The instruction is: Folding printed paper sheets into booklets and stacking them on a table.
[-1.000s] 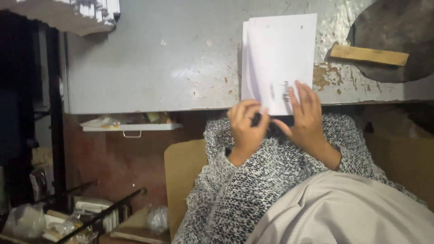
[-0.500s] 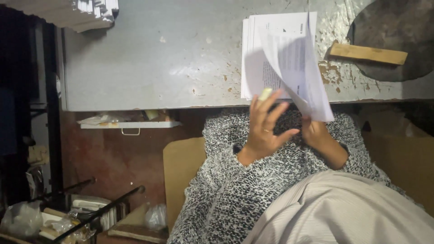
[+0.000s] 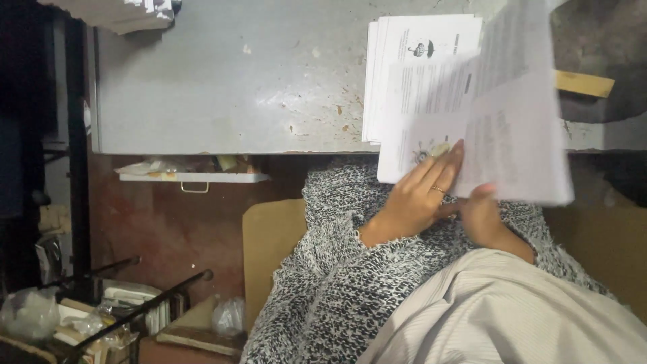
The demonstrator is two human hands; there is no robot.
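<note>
Left hand (image 3: 421,195): fingers stretched flat against the lower part of a printed sheet, a ring on one finger; pressing, not gripping. Right hand (image 3: 482,212): just beside the left, thumb over the bottom edge of the lifted sheets (image 3: 512,135), pinching them; the sheets are blurred and tilted up, fanning away from the stack. Paper stack (image 3: 418,61) lies directly beyond the hands on the grey tabletop (image 3: 229,81), its near edge overhanging the tabletop's front edge, where the hands work.

Edges and room: the tabletop is open and bare to the left of the hands; its paint is chipped and rust-spotted near the stack. A wooden strip (image 3: 583,83) lies beyond the right hand, close to the lifted sheets.

Surroundings: a small open drawer (image 3: 192,176) sits under the tabletop, left of the hands. A cardboard panel (image 3: 273,243) stands beside the speckled knit sleeve. Cluttered dark racks are far left.
</note>
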